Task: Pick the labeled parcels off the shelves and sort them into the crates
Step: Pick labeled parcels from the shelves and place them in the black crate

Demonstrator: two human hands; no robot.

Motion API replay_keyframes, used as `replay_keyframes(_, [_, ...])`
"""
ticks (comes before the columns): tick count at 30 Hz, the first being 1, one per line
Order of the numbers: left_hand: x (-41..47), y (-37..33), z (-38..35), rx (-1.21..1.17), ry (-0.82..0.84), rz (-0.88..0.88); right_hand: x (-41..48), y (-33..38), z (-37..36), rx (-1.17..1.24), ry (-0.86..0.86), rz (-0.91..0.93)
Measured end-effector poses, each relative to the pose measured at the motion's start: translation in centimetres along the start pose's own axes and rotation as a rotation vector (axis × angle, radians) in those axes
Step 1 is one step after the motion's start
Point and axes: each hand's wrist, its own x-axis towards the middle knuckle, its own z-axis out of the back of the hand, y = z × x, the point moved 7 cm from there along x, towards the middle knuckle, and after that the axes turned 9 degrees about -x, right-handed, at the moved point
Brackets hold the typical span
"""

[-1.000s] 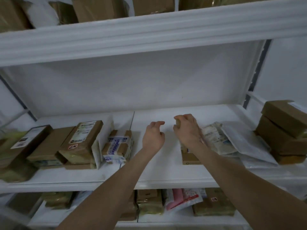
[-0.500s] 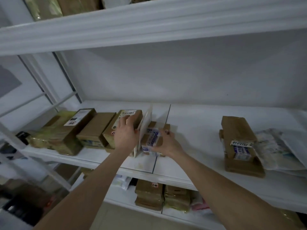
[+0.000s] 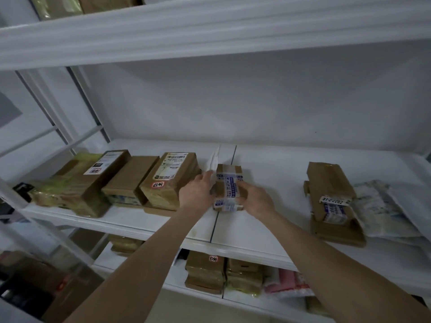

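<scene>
Both hands close on a small taped box [image 3: 228, 186] near the front edge of the middle shelf [image 3: 275, 231], over the seam between its two boards. The left hand [image 3: 195, 191] presses the box's left face, with a white mailer [image 3: 213, 163] standing on edge just behind its fingers; the right hand [image 3: 257, 201] cups the right face, fingers curled against the tape. To lift cleanly, squeeze evenly from both sides, raise the box straight up, and keep the left fingers off the mailer so it does not topple or come along. The labelled brown boxes [image 3: 171, 180] to the left should stay untouched. Compared with half a second before, the left hand has left the labelled box and joined the right on the taped one. No crate is in view.
</scene>
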Motion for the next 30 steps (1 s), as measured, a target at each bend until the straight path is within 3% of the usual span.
replay_keyframes(3, [0.2, 0.4, 0.6, -0.111, -0.079, 0.095, -0.1, -0.5, 0.9, 0.001, 0.013, -0.024])
replay_keyframes(8, [0.7, 0.8, -0.2, -0.276, -0.040, 0.118, 0.5, 0.3, 1.5, 0.024, 0.127, -0.118])
replay_keyframes(12, [0.7, 1.1, -0.8, -0.322, -0.029, 0.118, 1.3, 0.8, 0.9, 0.056, 0.084, -0.209])
replay_keyframes(15, [0.7, 1.5, -0.8, -0.339, -0.036, 0.115, 1.2, 0.1, 0.9, 0.326, 0.085, -0.261])
replay_keyframes(18, [1.0, 1.7, -1.0, -0.338, -0.037, 0.116, 1.0, -2.8, 0.4, 0.683, 0.071, -0.433])
replay_keyframes(22, [1.0, 0.0, -3.1, -0.383, 0.167, 0.142, -0.8, -5.2, 2.0, 1.140, 0.062, -0.515])
replay_keyframes(25, [1.3, -3.4, -3.4, -0.594, 0.224, 0.138, -2.1, -6.8, 3.9, 1.340, 0.069, -0.507])
replay_keyframes(27, [1.5, -5.5, -3.2, -0.874, 0.221, 0.198, -2.9, -7.5, 4.7, 1.380, 0.113, -0.493])
replay_keyframes(30, [1.3, -7.7, -4.0, -1.274, 0.345, 0.344, -4.0, -7.8, 6.3, 1.201, 0.117, -0.436])
